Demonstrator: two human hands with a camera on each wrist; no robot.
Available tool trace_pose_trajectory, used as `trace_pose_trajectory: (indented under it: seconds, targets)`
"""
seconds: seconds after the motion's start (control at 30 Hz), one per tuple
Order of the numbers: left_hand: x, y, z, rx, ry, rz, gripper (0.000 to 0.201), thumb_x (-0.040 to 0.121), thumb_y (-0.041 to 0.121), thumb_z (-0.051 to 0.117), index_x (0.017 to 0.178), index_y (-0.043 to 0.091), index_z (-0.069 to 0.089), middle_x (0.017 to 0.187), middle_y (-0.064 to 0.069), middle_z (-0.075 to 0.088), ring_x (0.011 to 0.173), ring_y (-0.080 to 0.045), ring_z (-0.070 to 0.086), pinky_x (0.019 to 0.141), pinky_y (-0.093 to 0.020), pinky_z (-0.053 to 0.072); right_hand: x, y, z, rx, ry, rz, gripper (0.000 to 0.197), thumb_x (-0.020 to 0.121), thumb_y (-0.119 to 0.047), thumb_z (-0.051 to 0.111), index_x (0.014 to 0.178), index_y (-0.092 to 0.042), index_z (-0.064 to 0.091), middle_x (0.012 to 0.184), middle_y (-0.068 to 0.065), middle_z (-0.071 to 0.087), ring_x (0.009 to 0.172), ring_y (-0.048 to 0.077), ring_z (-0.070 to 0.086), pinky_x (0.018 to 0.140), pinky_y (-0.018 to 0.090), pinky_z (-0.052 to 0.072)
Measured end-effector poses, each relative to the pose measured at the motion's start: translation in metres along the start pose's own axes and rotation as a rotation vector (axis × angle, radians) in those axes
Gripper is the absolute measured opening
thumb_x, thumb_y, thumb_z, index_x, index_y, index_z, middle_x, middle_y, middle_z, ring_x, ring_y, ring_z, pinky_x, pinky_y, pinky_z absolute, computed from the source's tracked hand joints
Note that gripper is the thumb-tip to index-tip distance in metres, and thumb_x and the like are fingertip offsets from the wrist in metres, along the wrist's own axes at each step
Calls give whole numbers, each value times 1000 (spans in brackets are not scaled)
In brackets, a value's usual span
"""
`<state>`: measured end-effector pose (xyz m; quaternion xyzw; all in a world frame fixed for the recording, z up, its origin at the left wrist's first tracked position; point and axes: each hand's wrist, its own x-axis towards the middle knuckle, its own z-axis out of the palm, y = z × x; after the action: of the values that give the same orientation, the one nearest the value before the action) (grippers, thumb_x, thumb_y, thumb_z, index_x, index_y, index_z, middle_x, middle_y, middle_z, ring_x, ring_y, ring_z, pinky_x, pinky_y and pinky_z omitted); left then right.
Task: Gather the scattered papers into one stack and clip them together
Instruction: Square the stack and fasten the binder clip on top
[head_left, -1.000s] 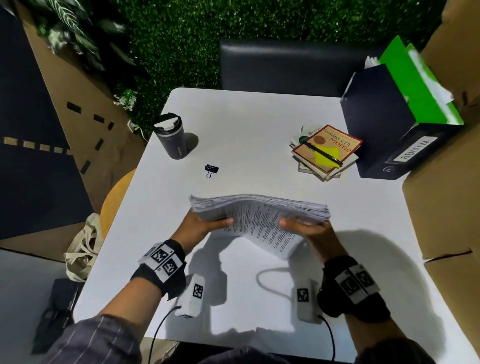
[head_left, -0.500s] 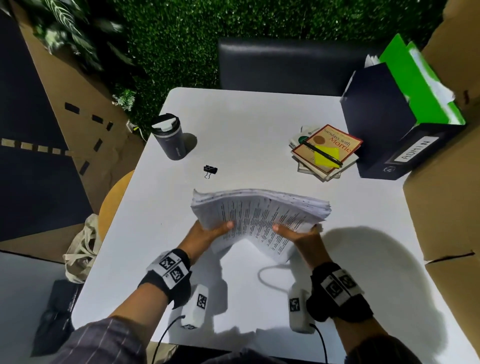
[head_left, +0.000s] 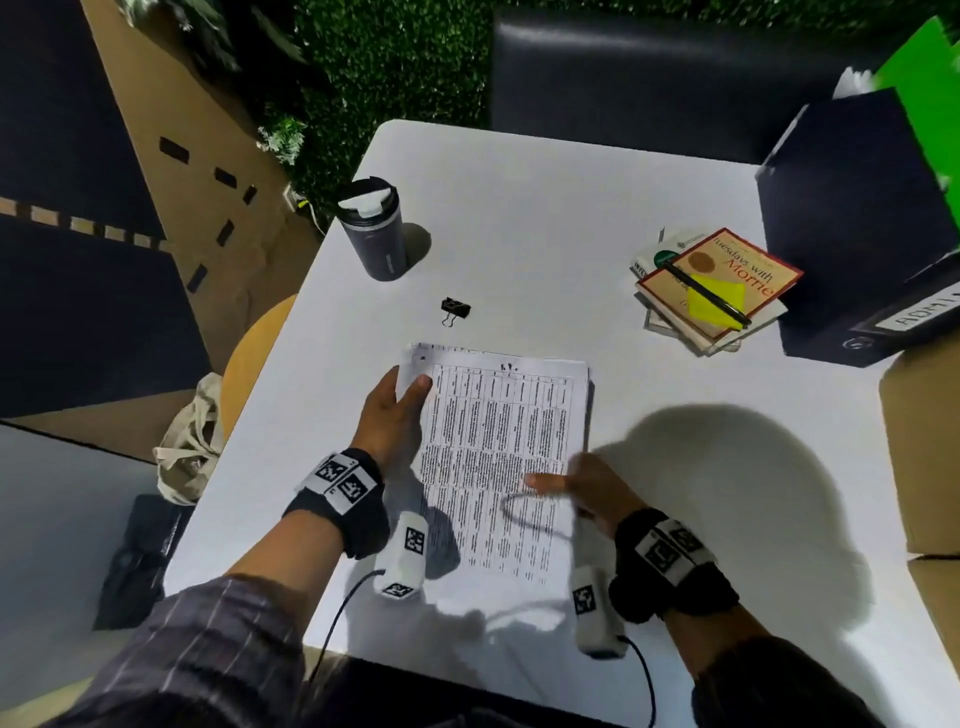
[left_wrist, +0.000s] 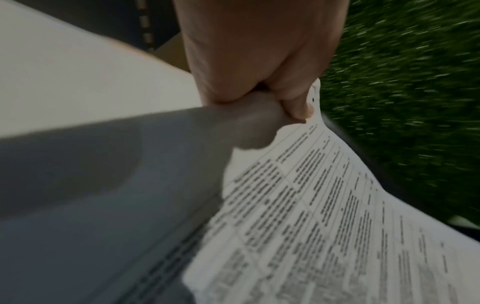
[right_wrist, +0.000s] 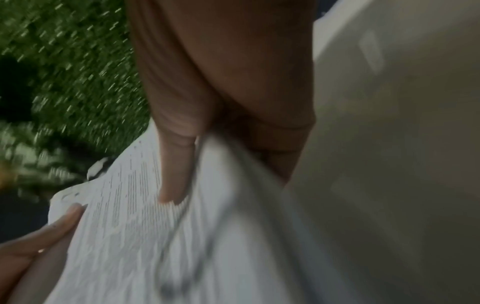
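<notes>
A stack of printed papers (head_left: 498, 457) lies face up over the white table (head_left: 571, 208), long side running away from me. My left hand (head_left: 397, 410) grips its far left corner, thumb on top (left_wrist: 298, 102). My right hand (head_left: 582, 486) holds the right edge near the middle, thumb lying on the top sheet (right_wrist: 176, 174) and fingers under the stack. The papers (left_wrist: 324, 226) bend a little between the hands. A black binder clip (head_left: 455, 309) lies on the table just beyond the stack's far left corner, touched by neither hand.
A dark travel mug (head_left: 374, 228) stands at the left rear. A pile of books (head_left: 717, 286) with a yellow note and pen lies at the right, beside a dark binder box (head_left: 857, 234). A black chair (head_left: 649, 73) is behind the table.
The stack stood tilted on edge, held from both sides; now it has been turned and laid flat, face up. My left hand shifted to the far left corner, my right to the right edge.
</notes>
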<state>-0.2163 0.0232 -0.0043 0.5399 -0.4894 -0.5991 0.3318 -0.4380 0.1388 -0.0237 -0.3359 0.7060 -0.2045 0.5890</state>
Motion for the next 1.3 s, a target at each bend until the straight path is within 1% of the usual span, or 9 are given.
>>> trace_pose_trajectory:
  seconds: [0.13, 0.2, 0.37, 0.57, 0.73, 0.8, 0.83, 1.07, 1.3]
  targets:
    - [13, -30, -13, -54, 41, -155, 11, 95, 30, 55, 97, 24, 65, 82, -10, 57, 46, -19, 47, 46, -21, 35, 36, -35, -21, -148, 255, -78, 47, 70, -46, 72, 90, -4, 67, 79, 8, 67, 79, 23, 62, 79, 35, 49]
    - [22, -43, -17, -119, 29, -209, 19, 89, 37, 60, 99, 24, 68, 85, -13, 53, 59, -22, 34, 53, -29, 28, 53, -64, -29, -287, 428, -144, 45, 76, -39, 66, 107, -7, 67, 108, 12, 70, 104, 25, 63, 87, 28, 43]
    - [33, -52, -19, -110, 63, -284, 16, 96, 25, 54, 104, 16, 65, 51, 9, 49, 39, -9, 30, 38, -17, 26, 110, -126, -12, -499, 376, -441, 31, 88, -15, 59, 116, -1, 61, 123, 17, 58, 107, 31, 63, 94, 34, 47]
    - [41, -60, -21, -145, 40, -320, 23, 95, 26, 56, 114, 17, 65, 87, 9, 71, 76, -7, 64, 73, -26, 47, 168, -163, 24, -808, 166, -425, 50, 97, -15, 46, 144, -9, 34, 152, 11, 33, 135, 28, 39, 108, 29, 27]
    - [42, -62, -22, -164, 39, -338, 31, 94, 33, 57, 120, 18, 61, 126, -9, 65, 122, -32, 54, 106, -43, 38, 197, -165, 34, -718, 222, -529, 36, 93, -11, 51, 128, -6, 57, 130, 16, 59, 120, 33, 53, 98, 32, 37]
    - [42, -63, -23, -155, 32, -334, 23, 94, 34, 57, 114, 24, 62, 128, -12, 63, 126, -21, 30, 107, -43, 36, 201, -165, 35, -712, 246, -591, 29, 92, -14, 54, 118, -5, 65, 114, 18, 65, 108, 35, 58, 89, 33, 42]
    - [43, -64, -24, -149, 23, -327, 18, 94, 33, 57, 110, 27, 62, 126, -7, 63, 100, -15, 53, 106, -38, 36, 201, -166, 36, -733, 238, -613, 27, 93, -15, 53, 114, -4, 67, 109, 20, 65, 103, 36, 60, 87, 34, 44]
    - [43, -66, -25, -159, 26, -319, 32, 93, 33, 58, 119, 15, 63, 124, -22, 62, 108, -42, 54, 110, -56, 29, 192, -171, 33, -495, 48, -469, 21, 93, -8, 47, 83, 1, 64, 55, -2, 62, 56, 18, 59, 62, 26, 47]
    - [43, -61, -19, -201, 15, -324, 48, 86, 42, 63, 125, 15, 58, 126, 0, 65, 119, -13, 56, 101, -30, 40, 166, -154, 12, -634, -224, -300, 33, 92, -3, 48, 64, -19, 54, 63, -8, 53, 54, 9, 51, 55, 17, 38]
